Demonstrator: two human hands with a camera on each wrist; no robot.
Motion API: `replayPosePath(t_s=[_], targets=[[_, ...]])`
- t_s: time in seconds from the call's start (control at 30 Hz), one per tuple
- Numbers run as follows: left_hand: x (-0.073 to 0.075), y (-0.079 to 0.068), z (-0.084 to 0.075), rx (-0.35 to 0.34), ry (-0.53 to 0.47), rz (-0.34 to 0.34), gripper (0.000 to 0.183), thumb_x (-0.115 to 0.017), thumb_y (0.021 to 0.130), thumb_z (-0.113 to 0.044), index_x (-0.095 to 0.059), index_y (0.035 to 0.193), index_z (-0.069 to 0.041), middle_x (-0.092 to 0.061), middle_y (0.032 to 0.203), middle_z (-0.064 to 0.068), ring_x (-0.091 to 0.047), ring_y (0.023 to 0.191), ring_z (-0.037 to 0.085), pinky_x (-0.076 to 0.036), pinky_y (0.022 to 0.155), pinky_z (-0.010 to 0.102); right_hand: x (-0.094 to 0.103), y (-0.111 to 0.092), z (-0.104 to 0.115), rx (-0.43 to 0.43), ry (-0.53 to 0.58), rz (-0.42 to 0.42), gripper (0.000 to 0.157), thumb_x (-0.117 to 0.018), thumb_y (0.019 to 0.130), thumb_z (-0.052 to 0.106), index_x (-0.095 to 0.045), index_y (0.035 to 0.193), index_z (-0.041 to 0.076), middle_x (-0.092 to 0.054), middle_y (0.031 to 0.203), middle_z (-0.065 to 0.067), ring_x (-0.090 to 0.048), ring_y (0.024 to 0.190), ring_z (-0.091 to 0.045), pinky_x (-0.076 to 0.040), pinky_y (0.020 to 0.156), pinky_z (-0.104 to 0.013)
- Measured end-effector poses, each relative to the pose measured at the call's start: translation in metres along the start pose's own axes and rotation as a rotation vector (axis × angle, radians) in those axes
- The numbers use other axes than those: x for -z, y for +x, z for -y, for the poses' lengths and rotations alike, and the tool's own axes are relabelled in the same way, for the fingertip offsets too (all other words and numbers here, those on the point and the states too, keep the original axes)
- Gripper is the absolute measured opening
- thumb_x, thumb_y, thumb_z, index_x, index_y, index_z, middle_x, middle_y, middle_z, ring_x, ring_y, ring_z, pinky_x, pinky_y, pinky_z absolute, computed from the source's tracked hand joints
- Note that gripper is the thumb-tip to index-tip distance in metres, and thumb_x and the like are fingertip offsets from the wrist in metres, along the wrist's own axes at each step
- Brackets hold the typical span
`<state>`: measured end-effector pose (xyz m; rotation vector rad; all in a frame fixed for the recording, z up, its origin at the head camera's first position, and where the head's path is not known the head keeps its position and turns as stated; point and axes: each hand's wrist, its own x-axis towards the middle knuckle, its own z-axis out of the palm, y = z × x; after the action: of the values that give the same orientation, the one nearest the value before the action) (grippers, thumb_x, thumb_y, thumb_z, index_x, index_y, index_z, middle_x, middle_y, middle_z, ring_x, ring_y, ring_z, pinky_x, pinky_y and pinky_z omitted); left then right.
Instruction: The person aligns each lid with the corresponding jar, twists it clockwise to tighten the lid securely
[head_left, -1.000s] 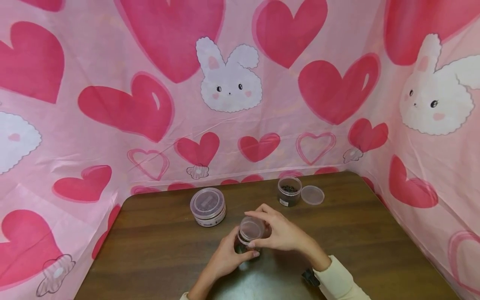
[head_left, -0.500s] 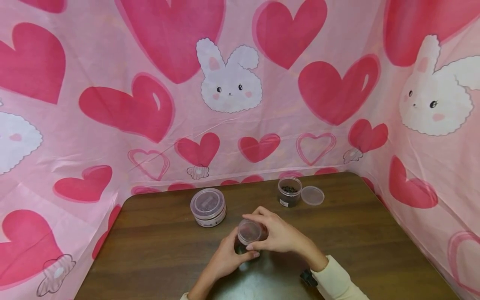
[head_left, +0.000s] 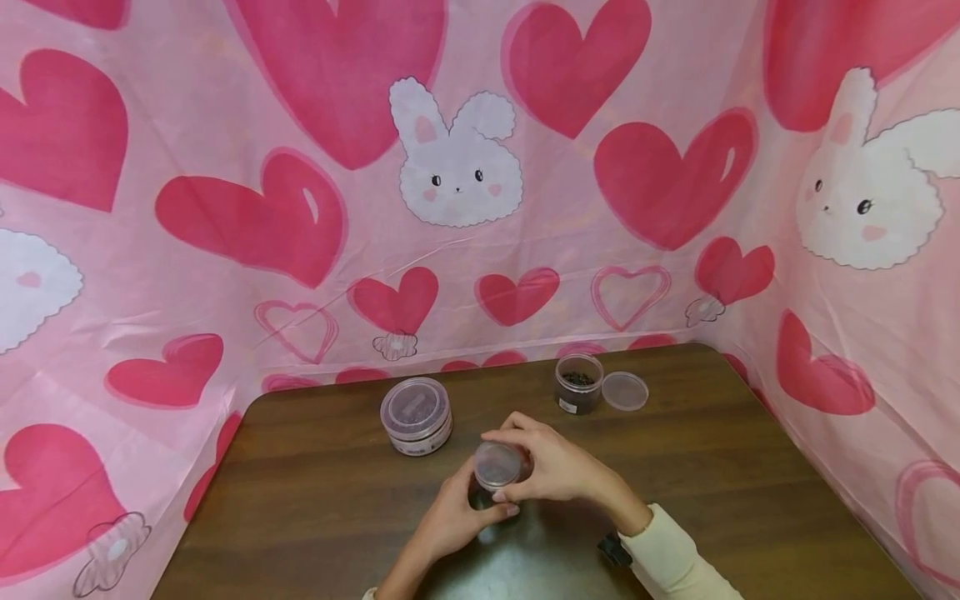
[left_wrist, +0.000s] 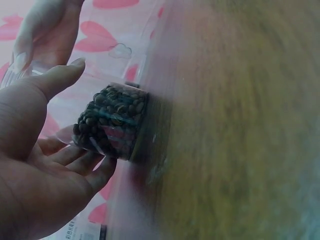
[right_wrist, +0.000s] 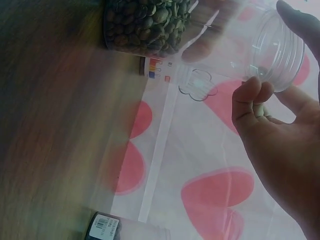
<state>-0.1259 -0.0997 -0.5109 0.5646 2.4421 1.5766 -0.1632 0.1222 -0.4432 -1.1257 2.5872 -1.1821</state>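
Note:
A clear plastic jar (right_wrist: 220, 37) stands upright on the table, its lower part filled with dark brown beans (left_wrist: 112, 117) that look like coffee beans. My left hand (head_left: 450, 512) grips the jar's side, thumb on the near side and fingers around the far side. At the jar's mouth, my right hand (head_left: 558, 462) holds a clear round lid (head_left: 497, 464) by its edge between thumb and fingers. The lid lies level over the rim. In the right wrist view, ridges show around the jar's top, and curled fingertips (right_wrist: 252, 95) meet them.
To the left stands a wide round tub (head_left: 416, 415) with a translucent lid. Behind the right hand is an uncovered jar (head_left: 578, 392) with dark contents, a loose clear lid (head_left: 626, 391) beside it. Heart-printed cloth (head_left: 517, 242) hangs along the wooden table's (head_left: 315, 500) back edge.
The lid has come down from a tilted position above the jar to lie level on its mouth. My right hand lowered slightly with it; the left hand stayed around the jar.

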Motion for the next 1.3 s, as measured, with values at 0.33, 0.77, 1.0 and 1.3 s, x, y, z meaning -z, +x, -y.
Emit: replayPosePath(t_s=[0.33,0.77,1.0,1.3], targets=[[0.000,0.002,0.002,0.002,0.017,-0.007,0.075,-0.088,0.086,-0.040,-0.050,0.150,-0.026,-0.067,0.141,0.000,-0.064,0.131,0.023,-0.052,0.107,0.037,-0.005,-0.001,-0.003,0.013,0.007,-0.052,0.070,-0.092,0.079,0.043,-0.066,0.139,0.018,-0.062,0.118,-0.001,-0.064,0.101,-0.018,-0.053,0.083,-0.021],[0.001,0.002,0.003,-0.030,-0.014,0.008,0.075,-0.087,0.087,-0.038,-0.049,0.151,-0.026,-0.067,0.141,0.002,-0.066,0.128,0.025,-0.053,0.104,0.031,-0.016,-0.008,0.014,-0.087,-0.260,-0.172,0.081,-0.082,0.076,0.071,-0.064,0.128,0.013,-0.067,0.116,0.003,-0.066,0.098,-0.011,-0.059,0.085,-0.033],[0.001,0.003,0.004,-0.024,0.020,-0.008,0.078,-0.087,0.086,-0.043,-0.049,0.152,-0.026,-0.067,0.142,0.000,-0.065,0.130,0.022,-0.052,0.107,0.034,-0.008,-0.011,0.001,-0.005,0.019,-0.073,0.084,-0.092,0.081,0.041,-0.054,0.152,0.017,-0.066,0.144,-0.002,-0.067,0.120,-0.021,-0.056,0.103,-0.039],[0.001,0.003,0.005,-0.014,0.021,-0.007,0.077,-0.088,0.085,-0.038,-0.050,0.151,-0.028,-0.069,0.139,-0.005,-0.066,0.127,0.017,-0.051,0.108,0.033,-0.014,-0.010,-0.008,0.008,0.056,-0.099,0.075,-0.090,0.083,0.043,-0.061,0.148,0.019,-0.072,0.138,0.002,-0.071,0.116,-0.021,-0.056,0.102,-0.037]])
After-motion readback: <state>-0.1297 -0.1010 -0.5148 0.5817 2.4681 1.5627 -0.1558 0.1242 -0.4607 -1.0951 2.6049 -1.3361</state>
